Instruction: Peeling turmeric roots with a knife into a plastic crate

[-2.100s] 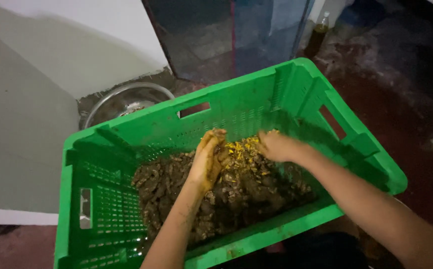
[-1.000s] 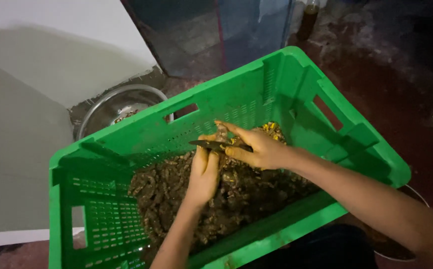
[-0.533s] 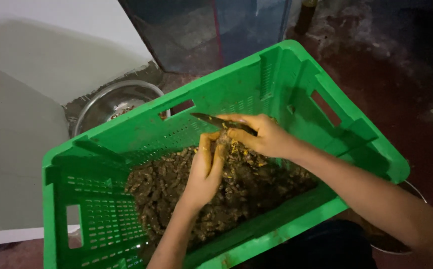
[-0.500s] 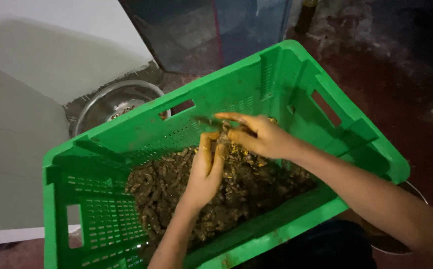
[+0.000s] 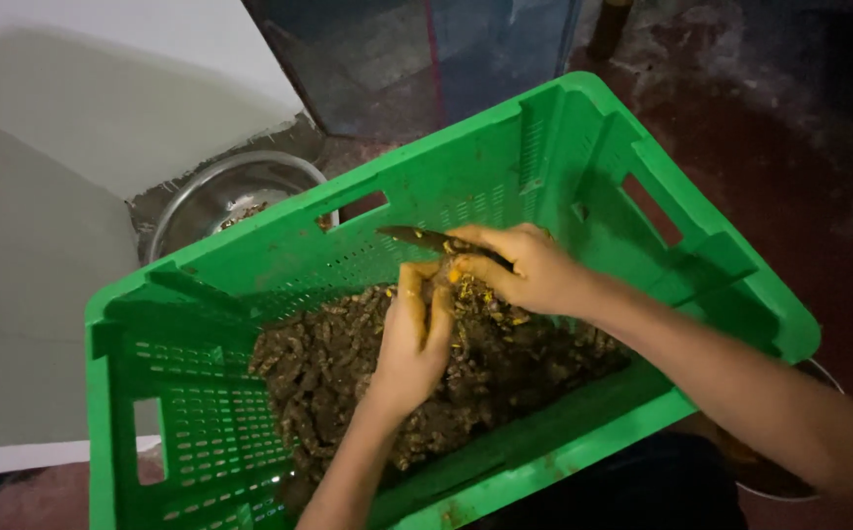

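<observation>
The right hand point(image 5: 529, 275) sits just above the middle of the frame, its fingers clenched around the handle of a knife point(image 5: 416, 238). The blade's long axis runs almost level, pointing toward the left of the frame and a little upward, and it lies in front of the far wall of the green crate point(image 5: 583, 147). The left hand point(image 5: 414, 334) comes up from the lower middle of the frame, wrist low and fingers pointing upward, pinching a small yellow-stained piece at the fingertips; what exactly that piece is cannot be told, since both hands cover it. That piece lies directly below and just beside the blade, touching the right hand's fingers, so the two hands meet at one spot. The right forearm enters from the lower right corner and crosses over the crate's near rim.

Beneath the hands, a heap of dark brown roots point(image 5: 348, 373) with yellow flecks fills the bottom of the crate. Behind the crate, toward the upper left, a round metal bowl point(image 5: 230, 196) rests on the floor by a pale wall.
</observation>
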